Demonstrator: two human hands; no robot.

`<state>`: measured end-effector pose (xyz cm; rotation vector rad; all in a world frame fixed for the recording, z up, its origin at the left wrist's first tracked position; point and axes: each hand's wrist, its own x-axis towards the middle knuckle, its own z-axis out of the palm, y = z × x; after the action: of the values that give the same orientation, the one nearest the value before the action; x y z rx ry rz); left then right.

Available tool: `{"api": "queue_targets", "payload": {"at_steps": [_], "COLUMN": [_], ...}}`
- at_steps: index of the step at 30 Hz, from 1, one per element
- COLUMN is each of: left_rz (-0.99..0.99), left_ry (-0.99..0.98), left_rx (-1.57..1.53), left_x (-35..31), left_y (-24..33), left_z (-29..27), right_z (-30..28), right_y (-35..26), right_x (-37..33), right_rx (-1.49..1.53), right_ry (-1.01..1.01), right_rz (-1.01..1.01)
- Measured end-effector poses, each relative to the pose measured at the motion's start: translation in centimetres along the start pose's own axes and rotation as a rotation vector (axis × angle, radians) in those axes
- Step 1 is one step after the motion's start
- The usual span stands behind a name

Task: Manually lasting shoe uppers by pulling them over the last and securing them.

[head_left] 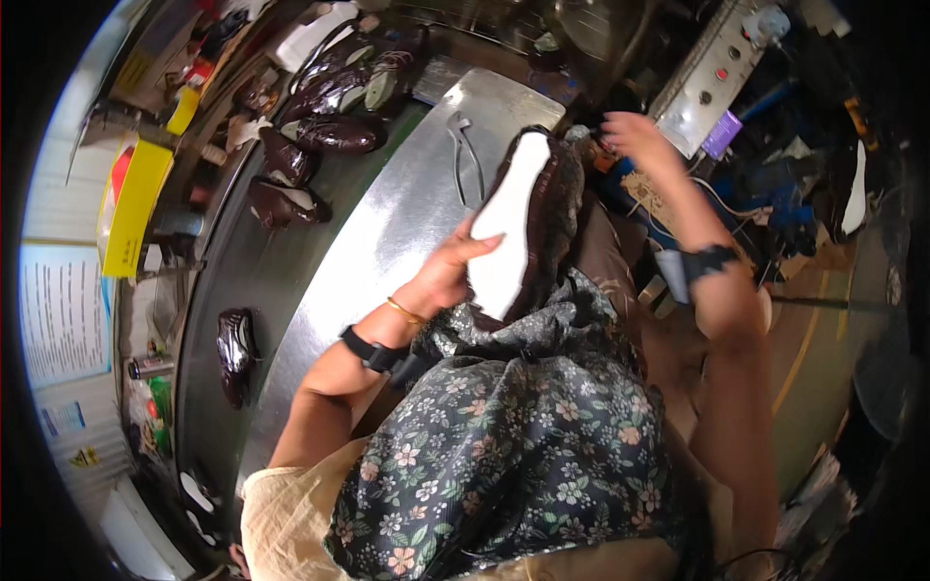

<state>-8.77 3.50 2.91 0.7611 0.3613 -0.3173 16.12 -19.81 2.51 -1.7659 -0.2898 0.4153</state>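
Note:
My left hand (453,271) grips a dark brown shoe upper (544,208) by its near side, thumb across the long white sole-shaped insole (513,213) that faces up. The shoe lies over my lap, against the flowered apron (504,426), its narrower part away from me. My right hand (639,143) is raised beyond the shoe's far right side, slightly blurred, fingers stretched out with nothing seen in them. On the metal tabletop (387,184), left of the shoe, lies a pair of pincers (465,160) with pale metal handles.
A dark green conveyor belt (281,281) runs along the left, carrying several glossy brown shoes (334,134) and a single shoe (234,351) nearer me. A metal control box (712,73) with buttons stands at the far right. Shelves with a yellow sign (136,208) line the left.

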Motion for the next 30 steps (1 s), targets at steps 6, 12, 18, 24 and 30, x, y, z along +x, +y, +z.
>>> {"api": "queue_targets", "payload": {"at_steps": [6,12,18,24,30], "left_rz": [0.108,0.431,0.562,0.554,0.478], "left_ry": [0.789,0.459,0.188,0.012,-0.069], "left_rx": [1.901,2.288,1.333,0.775,-0.148], "left_x": [-2.5,-4.9,-3.9,3.9,2.6], "left_y": [2.8,-4.8,-3.8,-1.9,4.3], "left_z": [-6.8,-10.2,-5.8,5.1,7.0], "right_z": [-32.5,-41.2,-32.8,-9.0,7.0], "right_y": [-5.1,-0.7,0.4,-2.0,-6.9], "right_x": [-5.1,-9.2,-11.4,-15.1,-17.7], "right_rx": [-1.254,-1.014,-1.264,-0.042,-0.074], "right_ry": [0.450,1.003,1.274,0.598,-0.085], "right_rz": [-0.281,0.061,-0.289,-0.596,-0.646]}}
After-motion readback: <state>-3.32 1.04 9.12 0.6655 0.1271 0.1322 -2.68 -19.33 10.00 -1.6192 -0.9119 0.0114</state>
